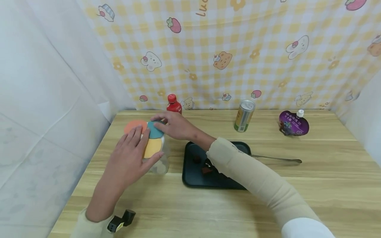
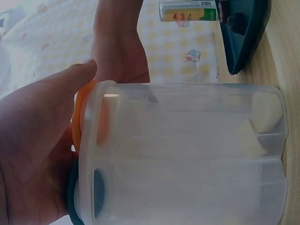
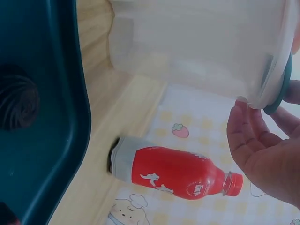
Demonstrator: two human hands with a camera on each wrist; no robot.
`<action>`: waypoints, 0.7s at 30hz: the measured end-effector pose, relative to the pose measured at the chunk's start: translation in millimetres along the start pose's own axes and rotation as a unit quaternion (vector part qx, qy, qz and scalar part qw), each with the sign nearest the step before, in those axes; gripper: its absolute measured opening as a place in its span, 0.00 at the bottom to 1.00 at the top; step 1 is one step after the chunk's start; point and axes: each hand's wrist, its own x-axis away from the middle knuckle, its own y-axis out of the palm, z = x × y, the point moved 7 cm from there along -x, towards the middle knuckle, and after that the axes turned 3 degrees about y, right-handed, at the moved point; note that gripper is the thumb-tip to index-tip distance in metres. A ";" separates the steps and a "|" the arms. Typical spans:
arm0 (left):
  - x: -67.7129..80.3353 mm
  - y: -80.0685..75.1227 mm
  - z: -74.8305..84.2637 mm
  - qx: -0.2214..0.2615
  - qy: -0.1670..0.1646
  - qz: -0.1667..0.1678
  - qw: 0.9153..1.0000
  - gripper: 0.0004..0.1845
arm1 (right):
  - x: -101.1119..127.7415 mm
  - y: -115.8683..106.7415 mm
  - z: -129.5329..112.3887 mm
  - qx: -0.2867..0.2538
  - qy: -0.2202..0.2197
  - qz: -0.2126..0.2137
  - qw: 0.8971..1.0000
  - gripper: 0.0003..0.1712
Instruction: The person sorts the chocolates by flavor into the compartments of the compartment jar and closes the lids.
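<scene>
A translucent plastic storage container (image 1: 162, 164) stands at the left of the table, topped with coral (image 1: 134, 124), teal (image 1: 156, 131) and yellow lids (image 1: 152, 148). Pale pieces (image 2: 266, 112) lie at its bottom in the left wrist view. My left hand (image 1: 128, 158) rests across the top with fairly straight fingers, thumb by the yellow lid. From the far right side, my right hand (image 1: 178, 126) grips the rim at the teal lid. The right wrist view has its fingers (image 3: 246, 136) curled at the container's edge, under the lid.
Behind the container is a red milk bottle (image 3: 176, 172). A dark tray (image 1: 187, 178) with dark pieces sits under my right forearm, a long-handled utensil (image 1: 279, 159) reaching out to its right. Farther back stand a can (image 1: 244, 115) and a purple spouted pouch (image 1: 293, 124).
</scene>
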 end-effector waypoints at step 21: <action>13.0 2.1 -14.8 0.067 -0.024 -0.088 0.994 0.30 | 45.3 2.0 -12.2 0.026 -0.040 -0.006 0.999 0.24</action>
